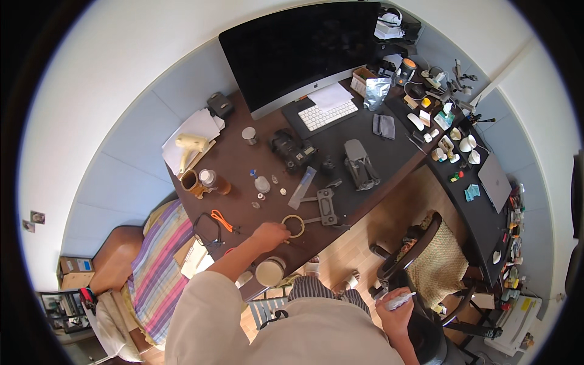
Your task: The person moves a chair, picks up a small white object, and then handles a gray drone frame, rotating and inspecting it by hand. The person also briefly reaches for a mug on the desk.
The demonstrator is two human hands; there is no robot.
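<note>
At the near edge of the brown desk (243, 161), my left hand (272, 236) has its fingers curled together at the left rim of a thin tan ring (294, 226), which looks like a roll of tape. A drone controller (327, 207) with its arms pulled out lies just right of the ring. Down by the chair, away from the desk, my right hand (394, 316) is closed around a slim white tube (399, 300) with a narrow tip. A large pale-lidded jar (270, 272) stands below my left forearm.
Farther back are a folded drone (361, 164), a black camera (292, 150), a keyboard (328, 115) and a large monitor (298, 52). An orange cable (222, 220) and a bottle of brown liquid (217, 182) lie left. A chair (435, 261) stands right, beside a cluttered side desk (471, 213).
</note>
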